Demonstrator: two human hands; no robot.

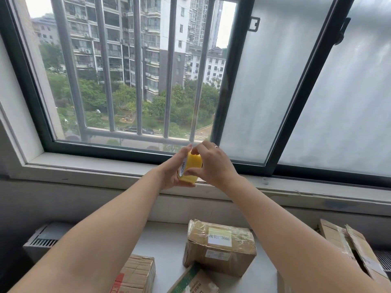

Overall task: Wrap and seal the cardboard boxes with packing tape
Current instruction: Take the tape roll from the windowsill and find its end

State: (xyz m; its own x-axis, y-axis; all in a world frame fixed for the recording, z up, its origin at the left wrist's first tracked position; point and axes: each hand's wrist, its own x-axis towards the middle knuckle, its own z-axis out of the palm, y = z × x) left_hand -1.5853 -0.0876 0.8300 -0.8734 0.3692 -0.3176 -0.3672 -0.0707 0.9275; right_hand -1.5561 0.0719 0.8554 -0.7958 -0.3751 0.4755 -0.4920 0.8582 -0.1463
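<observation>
Raised before the window (135,81), your left hand (170,173) grips the yellow tape roll (191,168) while fingers (195,149) of your right hand (214,163) pinch its rim; find the loose end and peel straight, cardboard boxes (220,248) waiting on the desk (165,240).

I'm holding the tape roll (191,168) up in front of the window (135,81), left hand (172,172) on its left, right hand (214,163) on its right. Below on the counter (165,240), the middle box (220,248) is sitting between the left box (135,273), nearer me, and the right box (349,250).
</observation>
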